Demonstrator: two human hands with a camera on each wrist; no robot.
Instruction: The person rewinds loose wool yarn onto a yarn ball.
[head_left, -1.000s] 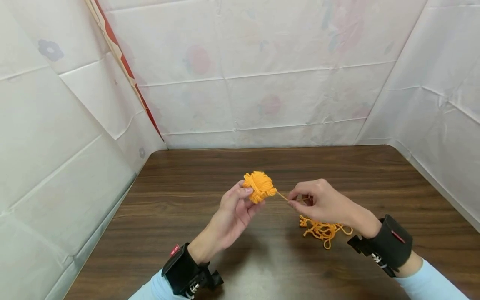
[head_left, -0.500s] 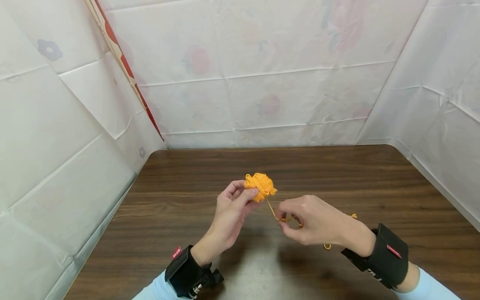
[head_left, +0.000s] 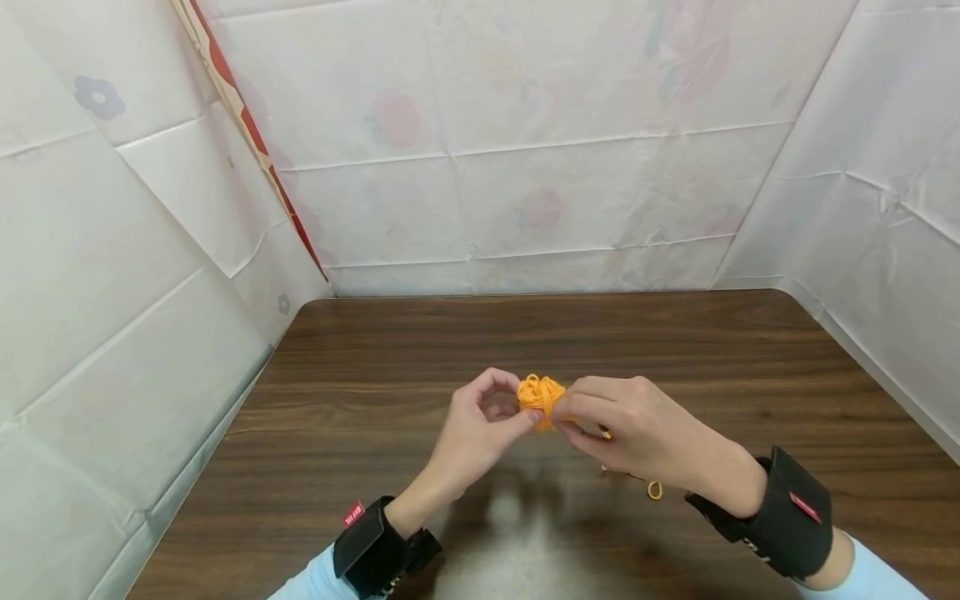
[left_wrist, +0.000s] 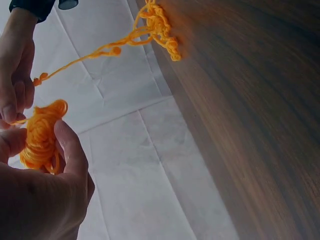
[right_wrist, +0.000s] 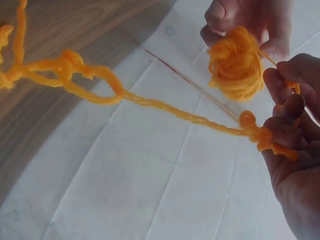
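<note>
The left hand (head_left: 480,425) pinches the orange yarn ball (head_left: 540,397) above the bench (head_left: 375,433) while the right hand (head_left: 637,429) fingers pinch its loose strand (right_wrist: 170,111).

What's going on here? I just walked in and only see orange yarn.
A person is winding yarn by hand above a brown wooden table. The left hand pinches a small orange yarn ball in its fingers. The right hand, close against the ball, pinches the loose strand, which trails down to a small tangle of yarn lying on the table.
</note>
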